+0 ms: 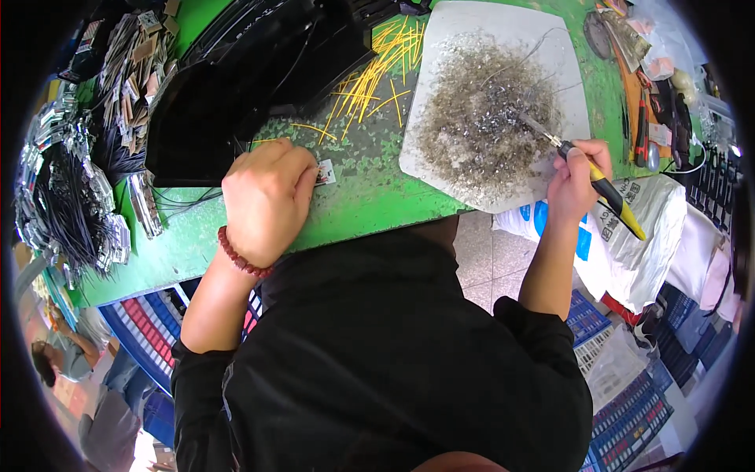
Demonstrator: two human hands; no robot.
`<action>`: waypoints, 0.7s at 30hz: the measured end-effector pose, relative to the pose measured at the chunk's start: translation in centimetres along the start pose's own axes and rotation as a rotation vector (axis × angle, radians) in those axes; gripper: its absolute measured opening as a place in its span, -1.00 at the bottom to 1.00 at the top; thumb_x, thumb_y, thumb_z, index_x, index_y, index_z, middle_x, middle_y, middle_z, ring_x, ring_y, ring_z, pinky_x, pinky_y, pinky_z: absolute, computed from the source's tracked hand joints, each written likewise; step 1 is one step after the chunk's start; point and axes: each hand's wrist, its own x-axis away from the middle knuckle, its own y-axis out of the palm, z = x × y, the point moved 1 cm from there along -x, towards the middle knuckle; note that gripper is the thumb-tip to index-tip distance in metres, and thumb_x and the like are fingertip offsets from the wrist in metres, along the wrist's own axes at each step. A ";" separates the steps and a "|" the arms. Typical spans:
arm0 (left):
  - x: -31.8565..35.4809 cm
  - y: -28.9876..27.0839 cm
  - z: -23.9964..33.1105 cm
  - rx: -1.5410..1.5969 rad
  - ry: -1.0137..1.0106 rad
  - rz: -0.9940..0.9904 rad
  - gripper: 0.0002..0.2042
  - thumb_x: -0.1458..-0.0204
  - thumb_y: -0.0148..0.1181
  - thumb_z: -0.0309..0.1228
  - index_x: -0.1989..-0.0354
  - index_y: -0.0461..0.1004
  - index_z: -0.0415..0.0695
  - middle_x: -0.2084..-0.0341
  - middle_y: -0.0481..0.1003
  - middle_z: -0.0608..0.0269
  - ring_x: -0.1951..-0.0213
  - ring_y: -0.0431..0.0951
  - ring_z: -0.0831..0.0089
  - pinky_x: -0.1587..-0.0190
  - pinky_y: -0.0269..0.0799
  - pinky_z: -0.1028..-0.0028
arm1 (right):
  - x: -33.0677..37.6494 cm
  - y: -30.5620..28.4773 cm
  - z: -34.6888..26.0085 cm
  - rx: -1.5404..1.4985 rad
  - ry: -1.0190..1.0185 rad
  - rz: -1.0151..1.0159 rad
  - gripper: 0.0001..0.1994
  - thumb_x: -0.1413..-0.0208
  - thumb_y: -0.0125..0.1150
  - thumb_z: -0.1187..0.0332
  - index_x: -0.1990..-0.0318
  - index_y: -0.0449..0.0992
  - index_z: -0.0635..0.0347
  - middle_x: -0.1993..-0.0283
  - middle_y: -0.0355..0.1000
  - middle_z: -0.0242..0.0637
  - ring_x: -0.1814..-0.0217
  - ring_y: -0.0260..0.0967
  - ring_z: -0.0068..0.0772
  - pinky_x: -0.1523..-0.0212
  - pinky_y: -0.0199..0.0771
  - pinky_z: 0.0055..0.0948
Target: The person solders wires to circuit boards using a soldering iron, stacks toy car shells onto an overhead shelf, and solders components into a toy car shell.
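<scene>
My right hand (577, 181) grips a yellow-and-black soldering iron (606, 193), its metal tip pointing left over a pale board (418, 149). Dark, shiny metal spatter (495, 110) covers the middle of that board. My left hand (267, 197) rests curled on the green bench (377, 206), knuckles up, beside the black casing (236, 102). Its fingertips are mostly hidden beneath the hand. A small whitish piece with dark and red marks (325, 172) shows by the thumb. Thin yellow strips (362, 96) lie scattered beyond the left hand.
Bundles of black wires with silvery ends (71, 197) lie at the left. Tagged cable bundles (138, 102) sit behind them. Tools (643, 130) line the right edge, above a white plastic bag (645, 236). At lower left, another person (71, 358) is nearby.
</scene>
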 end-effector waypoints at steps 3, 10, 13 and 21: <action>0.0 -0.2 0.1 0.002 -0.012 -0.007 -0.90 0.21 0.27 -0.52 0.56 0.45 -0.12 0.58 0.40 0.23 0.44 0.47 0.21 0.37 0.38 0.31 | -0.1 0.2 0.0 0.004 -0.009 -0.022 -0.94 0.06 0.09 0.61 0.40 0.40 0.28 0.53 0.31 -0.39 0.62 0.26 -0.63 0.55 0.27 -0.66; 0.3 -0.4 -0.3 -0.016 -0.022 -0.023 -0.93 0.18 0.25 -0.54 0.52 0.48 -0.15 0.55 0.44 0.17 0.44 0.49 0.15 0.38 0.39 0.31 | 0.0 1.2 0.1 0.006 -0.019 0.093 -0.96 0.04 0.07 0.61 0.40 0.40 0.31 0.56 0.26 -0.38 0.60 0.22 -0.62 0.56 0.21 -0.67; 0.3 -0.5 -0.5 -0.030 0.001 -0.004 -0.95 0.16 0.24 -0.49 0.54 0.47 -0.11 0.56 0.43 0.21 0.43 0.49 0.16 0.38 0.39 0.30 | 0.5 -0.1 -0.7 -0.197 -0.020 -0.031 -0.98 0.03 0.03 0.56 0.42 0.34 0.31 0.55 0.25 -0.34 0.59 0.20 -0.61 0.57 0.15 -0.65; 0.6 0.3 -1.1 -0.021 0.013 0.041 -0.93 0.17 0.25 -0.48 0.57 0.46 -0.08 0.60 0.39 0.28 0.46 0.48 0.25 0.40 0.38 0.32 | 8.8 10.8 -2.3 -0.107 0.089 -0.387 -0.77 0.01 0.27 0.41 0.30 0.34 0.29 0.45 0.35 -0.27 0.55 0.29 -0.58 0.47 0.28 -0.62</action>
